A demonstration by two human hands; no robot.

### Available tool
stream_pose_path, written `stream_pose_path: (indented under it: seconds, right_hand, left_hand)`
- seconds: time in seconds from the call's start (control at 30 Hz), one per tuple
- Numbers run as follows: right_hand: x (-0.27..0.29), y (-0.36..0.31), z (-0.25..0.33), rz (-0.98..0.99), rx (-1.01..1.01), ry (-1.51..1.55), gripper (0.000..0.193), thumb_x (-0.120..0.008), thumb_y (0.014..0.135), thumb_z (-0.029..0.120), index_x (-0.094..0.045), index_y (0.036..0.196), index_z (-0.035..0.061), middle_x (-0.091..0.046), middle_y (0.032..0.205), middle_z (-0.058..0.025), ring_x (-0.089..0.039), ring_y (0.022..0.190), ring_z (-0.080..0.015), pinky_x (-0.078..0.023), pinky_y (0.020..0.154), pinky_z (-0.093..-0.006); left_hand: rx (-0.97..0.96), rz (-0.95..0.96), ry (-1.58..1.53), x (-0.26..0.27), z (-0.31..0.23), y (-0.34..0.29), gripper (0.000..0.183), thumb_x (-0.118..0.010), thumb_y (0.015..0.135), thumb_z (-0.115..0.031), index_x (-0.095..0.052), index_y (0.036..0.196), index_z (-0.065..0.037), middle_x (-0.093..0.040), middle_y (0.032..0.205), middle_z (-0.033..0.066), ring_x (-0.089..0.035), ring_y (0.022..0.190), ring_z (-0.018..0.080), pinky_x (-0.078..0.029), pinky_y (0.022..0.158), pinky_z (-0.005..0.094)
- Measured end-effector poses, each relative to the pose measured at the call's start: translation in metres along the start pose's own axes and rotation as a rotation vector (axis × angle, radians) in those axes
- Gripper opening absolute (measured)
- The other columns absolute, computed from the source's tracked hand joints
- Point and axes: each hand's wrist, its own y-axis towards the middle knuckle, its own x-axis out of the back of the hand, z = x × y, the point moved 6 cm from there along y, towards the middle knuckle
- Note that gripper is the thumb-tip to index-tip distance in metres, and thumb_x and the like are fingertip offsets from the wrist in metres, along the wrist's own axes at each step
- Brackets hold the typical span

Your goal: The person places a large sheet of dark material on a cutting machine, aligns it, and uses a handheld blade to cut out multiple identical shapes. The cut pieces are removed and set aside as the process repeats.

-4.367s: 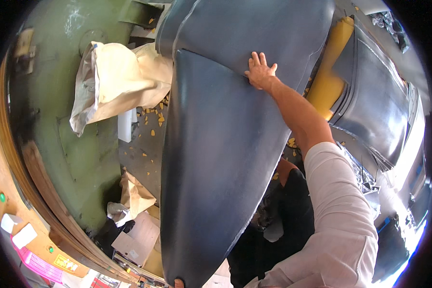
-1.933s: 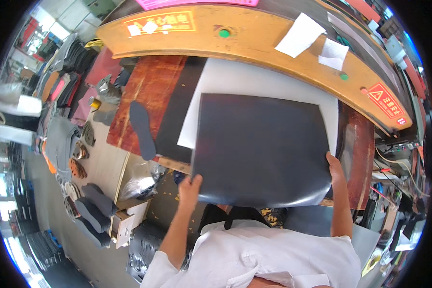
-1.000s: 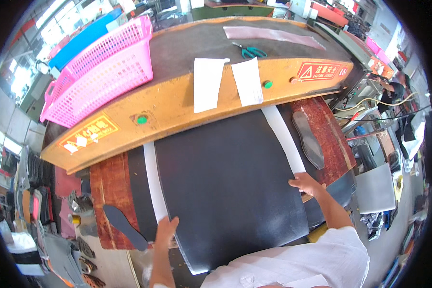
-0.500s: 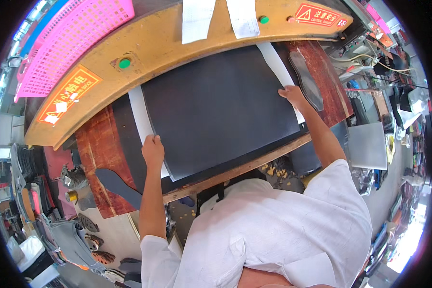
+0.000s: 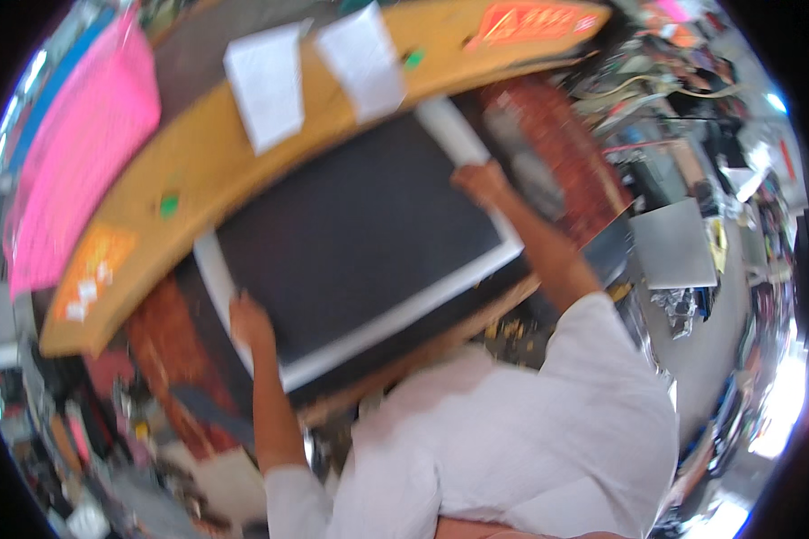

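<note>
A large black sheet (image 5: 360, 234) lies flat under the machine's beam, over a white sheet (image 5: 368, 341) whose border shows along its left, right and near sides. My left hand (image 5: 252, 323) is closed on the black sheet's left edge, close to the near corner. At the right edge, farther up, my right hand (image 5: 481, 182) grips the same sheet, fingers curled over it. Motion blur softens both hands, and their fingertips are hard to make out.
A yellow-brown beam (image 5: 333, 99) with green buttons and warning stickers arches across the far side. Two white papers (image 5: 270, 85) hang on it. A pink basket (image 5: 85, 162) stands far left. Reddish worn boards (image 5: 548, 135) flank the work surface, with a grey insole-shaped piece (image 5: 530, 166) on the right one.
The black sheet has shifted away from me on the white one, baring a white strip along the near edge. Both hands moved with it. The whole view has turned and blurred.
</note>
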Motion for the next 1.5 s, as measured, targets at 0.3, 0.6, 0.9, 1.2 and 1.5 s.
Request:
stream_pose_path:
  seconds: [0.3, 0.6, 0.9, 1.2, 1.5]
  right_hand:
    - [0.016, -0.031, -0.017, 0.032, -0.669, 1.029, 0.040, -0.074, 0.092, 0.040, -0.076, 0.102, 0.0018, -0.075, 0.098, -0.0261, -0.072, 0.098, -0.0451, -0.056, 0.087, -0.0505]
    - [0.035, -0.043, -0.054, 0.012, -0.451, 0.635, 0.028, -0.066, 0.100, 0.039, -0.077, 0.100, 0.0137, -0.077, 0.101, -0.0142, -0.074, 0.098, -0.0366, -0.060, 0.084, -0.0484]
    - [0.035, -0.110, -0.166, 0.184, -0.810, 0.426, 0.088, -0.082, 0.081, 0.049, -0.052, 0.161, 0.0270, -0.054, 0.157, -0.0241, -0.048, 0.148, -0.0446, -0.045, 0.118, -0.0543]
    - [-0.015, -0.068, -0.181, 0.303, -0.657, 0.464, 0.108, -0.091, 0.073, 0.031, -0.041, 0.167, 0.0119, -0.055, 0.156, -0.0281, -0.055, 0.144, -0.0380, -0.045, 0.118, -0.0468]
    - [0.111, -0.019, -0.055, 0.450, -0.691, 0.699, 0.108, -0.086, 0.075, 0.039, -0.039, 0.168, 0.0093, -0.055, 0.157, -0.0265, -0.062, 0.136, -0.0404, -0.048, 0.115, -0.0438]
  left_hand:
    - [0.306, -0.031, -0.249, 0.038, -0.003, -0.039, 0.037, -0.052, 0.113, -0.031, -0.068, 0.128, -0.001, -0.075, 0.119, 0.0235, -0.073, 0.106, 0.0441, -0.058, 0.087, 0.0532]
    - [0.120, -0.101, -0.222, 0.053, -0.012, -0.059, 0.044, -0.052, 0.113, -0.029, -0.060, 0.143, 0.002, -0.063, 0.142, 0.0281, -0.061, 0.130, 0.0460, -0.052, 0.106, 0.0518]
    - [-0.109, -0.143, -0.113, 0.056, -0.029, -0.093, 0.047, -0.053, 0.110, -0.023, -0.057, 0.150, 0.001, -0.053, 0.156, 0.0260, -0.047, 0.147, 0.0468, -0.036, 0.123, 0.0582]
    - [0.024, -0.127, -0.265, 0.054, -0.034, -0.092, 0.043, -0.063, 0.101, -0.020, -0.064, 0.142, -0.006, -0.057, 0.152, 0.0191, -0.044, 0.149, 0.0410, -0.032, 0.127, 0.0548]
    - [0.048, -0.142, -0.261, 0.053, -0.033, -0.096, 0.042, -0.059, 0.105, -0.020, -0.061, 0.145, -0.007, -0.053, 0.155, 0.0173, -0.041, 0.152, 0.0424, -0.029, 0.127, 0.0589]
